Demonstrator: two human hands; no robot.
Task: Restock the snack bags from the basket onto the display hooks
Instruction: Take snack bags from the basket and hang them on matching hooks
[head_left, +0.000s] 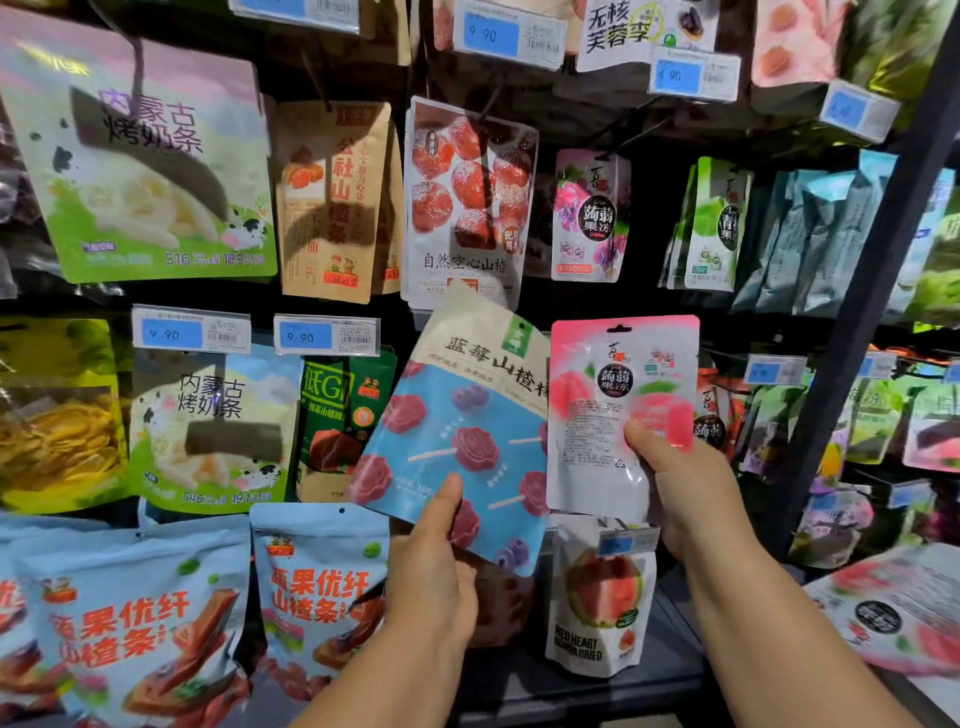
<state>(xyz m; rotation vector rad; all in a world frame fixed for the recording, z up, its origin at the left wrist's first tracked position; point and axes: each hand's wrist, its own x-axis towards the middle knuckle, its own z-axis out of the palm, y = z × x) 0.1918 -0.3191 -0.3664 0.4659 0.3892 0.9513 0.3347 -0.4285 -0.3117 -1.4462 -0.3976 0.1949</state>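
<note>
Partly, blue bag (457, 431) covers left hand (434, 577).

Glossy plastic on pink rectangular jelly pouch (618, 415); matt blue-and-cream lollipop bag (457, 426); dull brown kraft-paper bag (330, 202) at left.

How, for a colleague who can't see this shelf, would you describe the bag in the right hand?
Before the snack wall, two hands hold bags. The right hand pinches the upright pouch; the left hand grips a tilted blue bag. The pouch is pink, with a round black label.
</note>
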